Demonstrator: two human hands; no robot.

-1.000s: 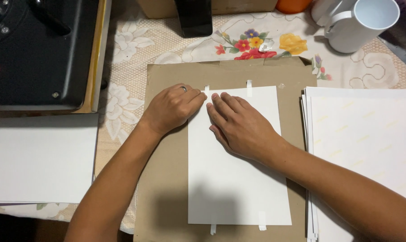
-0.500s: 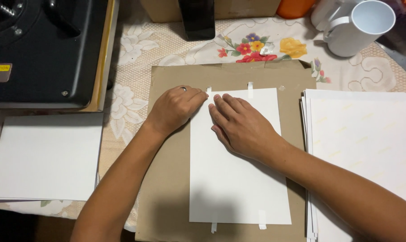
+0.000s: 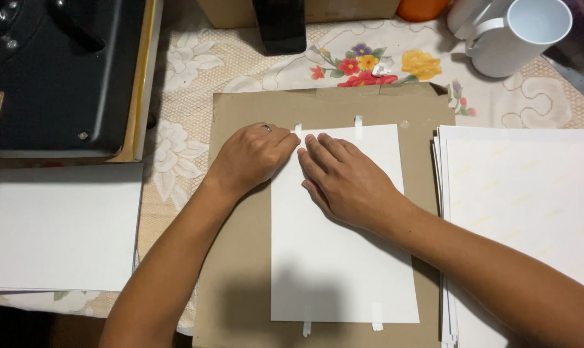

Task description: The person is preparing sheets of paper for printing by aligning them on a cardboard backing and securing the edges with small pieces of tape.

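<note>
A white sheet of paper lies on a brown cardboard pad, with small white tape strips sticking out past its top and bottom edges. My left hand rests curled at the sheet's top left corner, its fingertips on a tape strip there. My right hand lies flat on the upper part of the sheet, fingers pointing to the same corner. Both hands nearly touch each other. Neither hand holds anything.
A stack of white sheets lies at the right. Another white stack sits at the left. A black machine fills the top left. A white mug and a black upright object stand at the back on a flowered tablecloth.
</note>
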